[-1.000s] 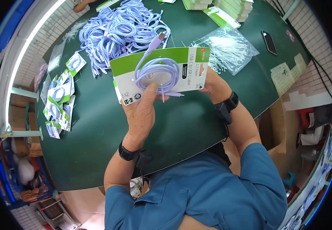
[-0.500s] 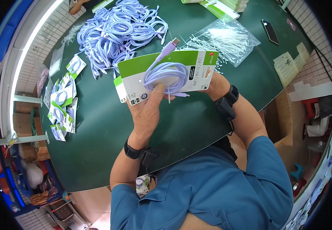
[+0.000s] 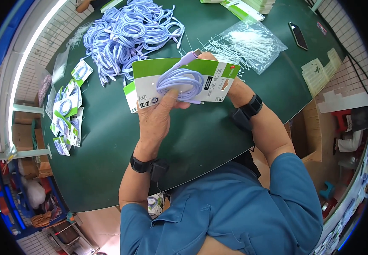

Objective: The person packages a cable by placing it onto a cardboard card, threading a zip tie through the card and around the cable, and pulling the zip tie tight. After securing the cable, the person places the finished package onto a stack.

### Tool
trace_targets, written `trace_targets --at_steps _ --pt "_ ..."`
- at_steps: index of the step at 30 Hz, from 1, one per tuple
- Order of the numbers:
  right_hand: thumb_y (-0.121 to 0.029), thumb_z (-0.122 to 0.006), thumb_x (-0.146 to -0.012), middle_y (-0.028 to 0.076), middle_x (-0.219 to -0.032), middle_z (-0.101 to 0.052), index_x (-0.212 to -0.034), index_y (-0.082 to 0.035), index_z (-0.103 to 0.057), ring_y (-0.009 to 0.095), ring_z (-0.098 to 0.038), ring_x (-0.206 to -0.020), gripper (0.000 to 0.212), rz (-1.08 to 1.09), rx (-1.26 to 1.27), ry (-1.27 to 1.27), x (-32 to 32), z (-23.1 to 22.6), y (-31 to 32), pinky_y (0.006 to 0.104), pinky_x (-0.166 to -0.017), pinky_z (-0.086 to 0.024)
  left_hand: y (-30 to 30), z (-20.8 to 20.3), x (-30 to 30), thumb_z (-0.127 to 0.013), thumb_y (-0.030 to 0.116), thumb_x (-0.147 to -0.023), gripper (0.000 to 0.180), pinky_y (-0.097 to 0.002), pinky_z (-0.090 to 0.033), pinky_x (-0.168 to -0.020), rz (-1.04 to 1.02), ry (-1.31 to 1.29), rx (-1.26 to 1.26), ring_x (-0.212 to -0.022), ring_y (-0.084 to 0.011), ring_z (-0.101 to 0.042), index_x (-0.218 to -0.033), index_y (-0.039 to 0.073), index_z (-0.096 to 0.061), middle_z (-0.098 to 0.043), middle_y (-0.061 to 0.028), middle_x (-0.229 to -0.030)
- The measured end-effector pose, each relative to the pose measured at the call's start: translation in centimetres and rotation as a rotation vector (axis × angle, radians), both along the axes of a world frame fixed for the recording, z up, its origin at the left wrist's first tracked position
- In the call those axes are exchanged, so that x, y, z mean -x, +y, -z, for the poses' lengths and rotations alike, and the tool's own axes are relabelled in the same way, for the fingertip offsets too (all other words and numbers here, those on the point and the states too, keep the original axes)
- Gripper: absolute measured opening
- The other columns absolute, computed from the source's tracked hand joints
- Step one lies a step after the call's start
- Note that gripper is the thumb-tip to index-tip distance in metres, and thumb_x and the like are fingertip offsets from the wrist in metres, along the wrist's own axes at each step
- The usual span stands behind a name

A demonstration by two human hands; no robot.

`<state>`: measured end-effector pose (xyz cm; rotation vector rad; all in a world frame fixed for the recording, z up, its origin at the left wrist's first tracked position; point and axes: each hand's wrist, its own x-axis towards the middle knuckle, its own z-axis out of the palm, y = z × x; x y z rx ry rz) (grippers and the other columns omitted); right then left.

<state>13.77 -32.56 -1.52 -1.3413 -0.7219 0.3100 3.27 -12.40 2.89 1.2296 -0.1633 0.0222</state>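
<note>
A green and white backing card (image 3: 146, 80) is held up over the table, tilted, with a coiled lilac USB cable (image 3: 182, 80) lying on its front. My left hand (image 3: 156, 117) is closed round the card's lower left part, its thumb pressing the coil. A thin white tie shows at the coil's bottom. One connector (image 3: 188, 58) sticks up at the card's top edge. Behind the card's right part is my right hand (image 3: 236, 91); part of it shows above the top edge, but its fingertips are hidden. Another card (image 3: 131, 97) peeks out behind the left edge.
A large heap of lilac cables (image 3: 129, 34) lies at the far left. Cards with cables attached (image 3: 67, 106) are piled at the left. A clear bag of white ties (image 3: 252, 44), a phone (image 3: 297, 36) and stacked blank cards (image 3: 243, 9) lie at the far right. Someone's hand (image 3: 82, 6) shows at the far left.
The card with the cable has shifted slightly left and tilted a little. My right hand has moved up behind it, and part now shows above the top edge.
</note>
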Motion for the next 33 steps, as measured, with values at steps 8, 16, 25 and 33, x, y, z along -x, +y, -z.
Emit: trace_targets --at_steps 8,16,25,33 --pt "-0.018 -0.071 -0.098 -0.002 -0.078 -0.063 -0.090 -0.003 -0.064 0.003 -0.057 -0.071 0.018 0.144 0.071 0.056 0.7 -1.0 1.6 0.0217 -0.061 -0.048 0.0 0.4 0.2 -0.071 0.000 -0.093 0.042 -0.0329 -0.066 -0.073 0.056 0.155 0.068 -0.102 -0.0257 -0.073 -0.133 -0.004 -0.056 -0.069 -0.0165 -0.118" --pt "-0.014 -0.071 -0.098 -0.001 -0.079 -0.061 -0.090 -0.003 -0.063 0.004 -0.054 -0.069 0.017 0.004 -0.170 0.414 1.5 -2.8 1.1 0.0218 -0.061 -0.045 1.1 2.3 -0.7 -0.075 -0.001 -0.087 0.036 -0.0312 -0.060 -0.074 0.015 0.101 -0.033 -0.092 -0.0195 -0.072 -0.121 -0.004 -0.064 -0.073 -0.0110 -0.106" --pt "-0.017 -0.070 -0.088 0.005 -0.073 -0.066 -0.085 0.000 -0.068 0.011 -0.059 -0.068 0.018 0.102 0.084 -0.172 1.5 -3.8 0.8 0.0316 -0.061 -0.047 4.3 7.2 -2.7 -0.069 0.011 -0.093 0.034 -0.0348 -0.059 -0.080 -0.274 0.002 -0.112 -0.090 -0.0190 -0.069 -0.122 -0.004 -0.063 -0.070 -0.0131 -0.112" --pt "-0.015 -0.076 -0.083 0.006 -0.066 -0.067 -0.078 0.002 -0.069 0.012 -0.062 -0.061 0.019 0.183 0.053 -0.149 -0.3 -1.3 1.0 0.0303 -0.053 -0.046 3.1 4.8 -3.5 -0.074 0.018 -0.092 0.041 -0.0331 -0.053 -0.089 -0.129 -0.018 -0.271 -0.104 -0.0197 -0.064 -0.126 -0.002 -0.062 -0.066 -0.0123 -0.121"
